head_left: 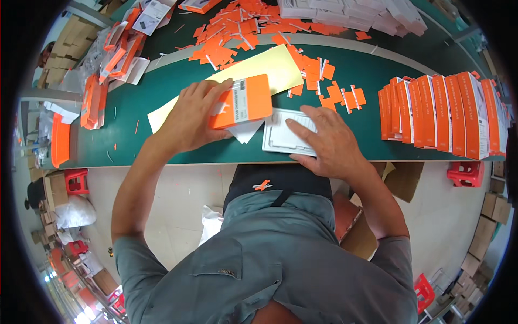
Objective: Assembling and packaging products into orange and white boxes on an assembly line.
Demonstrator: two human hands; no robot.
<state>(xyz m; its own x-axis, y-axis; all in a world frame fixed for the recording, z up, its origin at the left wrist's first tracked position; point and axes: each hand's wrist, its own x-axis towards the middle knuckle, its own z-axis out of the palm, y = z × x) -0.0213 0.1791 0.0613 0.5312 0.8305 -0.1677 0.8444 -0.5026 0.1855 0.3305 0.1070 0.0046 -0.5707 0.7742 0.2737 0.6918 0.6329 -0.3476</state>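
On the green bench my left hand (191, 116) gripped the orange carton (243, 101) to keep it open-ended, while my right hand (330, 141) lay flat, pinning the white tray (278, 137) steady.

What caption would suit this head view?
Left hand holds an orange box; right hand presses a white tray on a green table.

Grey short-sleeved shirt, chest pockets; bare forearms.
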